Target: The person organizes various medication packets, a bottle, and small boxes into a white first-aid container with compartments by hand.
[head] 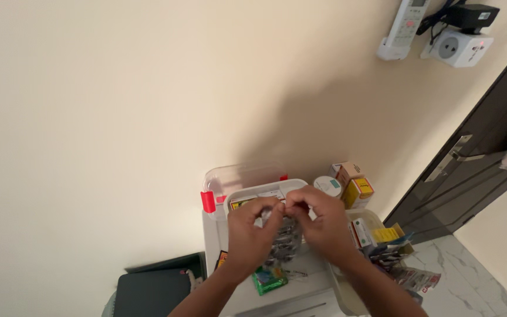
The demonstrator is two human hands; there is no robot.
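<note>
My left hand (252, 235) and my right hand (323, 222) meet over a white tray (265, 190), fingers pinched together on a silvery blister strip (283, 238) that hangs between them. The strip's top is hidden by my fingertips. The tray holds flat medicine packets and sits in a white plastic box (209, 238) with a red latch (208, 201) and a clear lid (239, 174) tipped against the wall.
Small medicine boxes (353, 185) and a round white jar (327, 185) stand right of the tray. A white bin (377, 238) of packets lies at the right, a green packet (268, 279) below, a dark case (151, 290) at lower left. A dark door (476, 158) is at right.
</note>
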